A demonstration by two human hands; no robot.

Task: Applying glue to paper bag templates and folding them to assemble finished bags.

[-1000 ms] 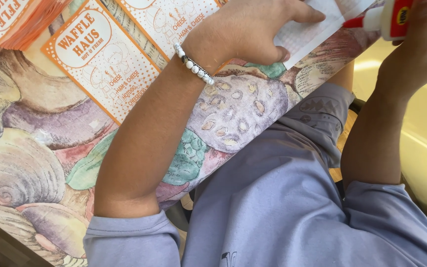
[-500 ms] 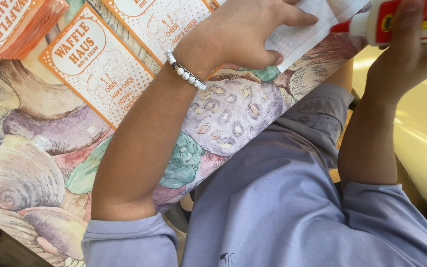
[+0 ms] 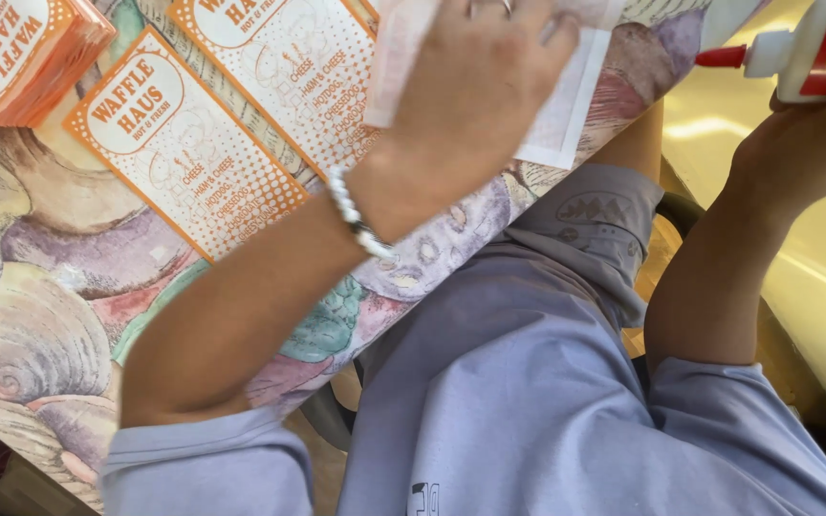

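Two orange-and-white printed cards lie flat side by side on the shell-patterned tablecloth (image 3: 40, 315): the nearer printed card (image 3: 184, 143) wholly in view, the farther printed card (image 3: 284, 57) cut off by the top of the frame. One orange folded carton (image 3: 21, 53) sits at the upper left corner, just beside the nearer card. One white paper sheet (image 3: 552, 119) lies near the table's edge, its lower corner close to the drop.

The left hand (image 3: 475, 91) rests on top of that sheet, fingers bent down onto it (blurred, so whether they pinch or only press I cannot tell); a beaded bracelet (image 3: 356, 215) circles the wrist. The right hand (image 3: 810, 129) is closed around one white glue bottle (image 3: 800, 48) with a red nozzle, held off the table, past its edge, nozzle pointing toward the sheet but apart from it.

The table edge runs diagonally; beyond it is the person's lap in grey-blue clothing (image 3: 528, 382). Bare cloth lies open at lower left.
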